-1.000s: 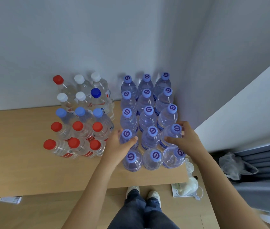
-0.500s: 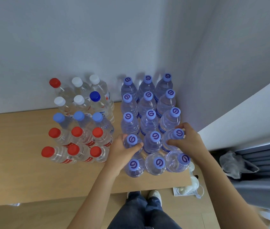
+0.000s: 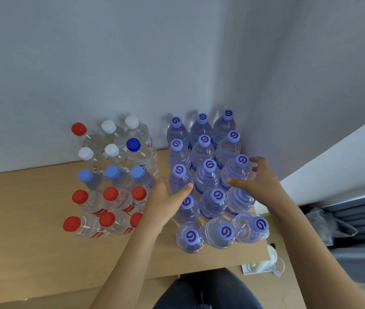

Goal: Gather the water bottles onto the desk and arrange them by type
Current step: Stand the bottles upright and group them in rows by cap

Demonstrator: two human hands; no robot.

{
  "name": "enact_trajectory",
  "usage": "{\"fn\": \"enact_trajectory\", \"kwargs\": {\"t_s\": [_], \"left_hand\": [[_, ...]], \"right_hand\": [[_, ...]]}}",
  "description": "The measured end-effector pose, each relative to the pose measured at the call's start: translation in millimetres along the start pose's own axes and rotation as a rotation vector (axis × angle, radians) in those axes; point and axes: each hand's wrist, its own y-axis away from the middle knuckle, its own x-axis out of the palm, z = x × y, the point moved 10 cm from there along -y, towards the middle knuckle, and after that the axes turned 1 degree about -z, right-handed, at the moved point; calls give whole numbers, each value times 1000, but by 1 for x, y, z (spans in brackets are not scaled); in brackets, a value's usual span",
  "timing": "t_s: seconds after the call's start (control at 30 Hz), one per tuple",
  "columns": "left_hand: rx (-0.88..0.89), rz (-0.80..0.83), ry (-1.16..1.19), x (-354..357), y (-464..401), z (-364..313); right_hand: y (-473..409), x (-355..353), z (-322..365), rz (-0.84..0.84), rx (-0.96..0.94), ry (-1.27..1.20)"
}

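Water bottles stand in two blocks on the worktop [image 3: 32, 237], pushed toward the wall corner. We note the purple-capped block [image 3: 208, 175] between and beyond our two hands: three columns, five rows, every cap bearing the same swirl mark. The mixed block [image 3: 110, 179] sits to the outer side of our left hand [image 3: 162, 202], already banded by cap colour: two rows of red caps [image 3: 110, 194] nearest us, a row of light blue caps [image 3: 112, 171] past them, then white caps [image 3: 111, 150] toward the wall.

Left grip: fingers extended and relaxed, thumb lying against a purple-capped bottle on the block's outer column; it presses, it does not clasp. Right grip: our right hand [image 3: 258, 179] has thumb and fingers curled round one purple-capped bottle [image 3: 236, 172] in the column nearest the side wall, third row back.

Judgement on progress: gathering looks complete as far as we can see; no stray bottle shows on the floor. Sorting is nearly done. Remaining oddities: a single dark blue cap [image 3: 133, 144] and a lone red cap [image 3: 78, 129] stand among the white ones. The front purple row also leans, so squaring the columns appears to be the step in hand.
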Motion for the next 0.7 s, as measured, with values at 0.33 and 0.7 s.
{"fn": "enact_trajectory", "kwargs": {"t_s": [0.33, 0.7], "left_hand": [[-85, -15, 73, 8, -38, 4], [-24, -45, 29, 11, -37, -4]], "right_hand": [[-44, 16, -6, 127, 70, 70], [-47, 18, 1, 137, 19, 176]]}}
